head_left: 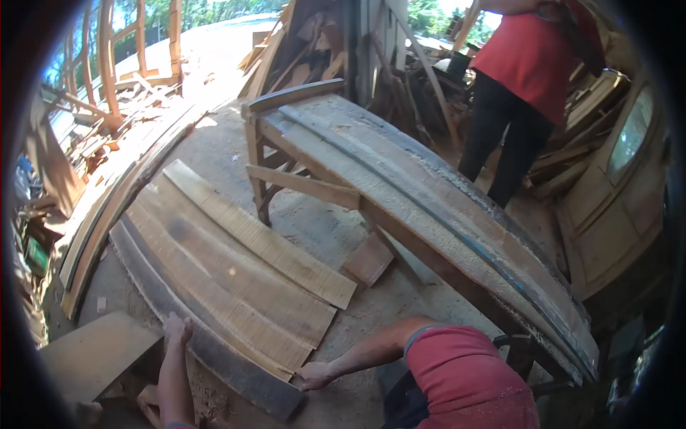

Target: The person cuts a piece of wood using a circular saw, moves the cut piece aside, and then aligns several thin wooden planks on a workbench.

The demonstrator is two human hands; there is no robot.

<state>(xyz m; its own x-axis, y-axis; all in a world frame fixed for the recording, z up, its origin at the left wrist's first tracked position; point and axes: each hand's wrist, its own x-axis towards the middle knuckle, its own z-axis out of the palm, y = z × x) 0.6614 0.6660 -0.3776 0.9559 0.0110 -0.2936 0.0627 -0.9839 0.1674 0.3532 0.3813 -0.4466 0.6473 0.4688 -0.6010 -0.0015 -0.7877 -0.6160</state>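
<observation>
My left hand (179, 330) is closed on the near long edge of a dark, weathered wooden plank (239, 379). At the plank's right end, my right hand (314, 375) is closed around its corner, with the fingertips partly hidden. The plank lies at the near side of a row of boards on the ground. Against its far edge rest several lighter brown boards (250, 286) with crosswise saw marks. One more pale board (264, 239) lies apart on the far side, beyond a narrow gap.
A long sawdust-covered wooden bench (400, 179) slants across the right. Behind it stands a person in a red shirt (525, 61). A flat panel (100, 354) is at near left, and long slabs (128, 207) lie beyond. A wooden block (369, 259) sits beneath the bench.
</observation>
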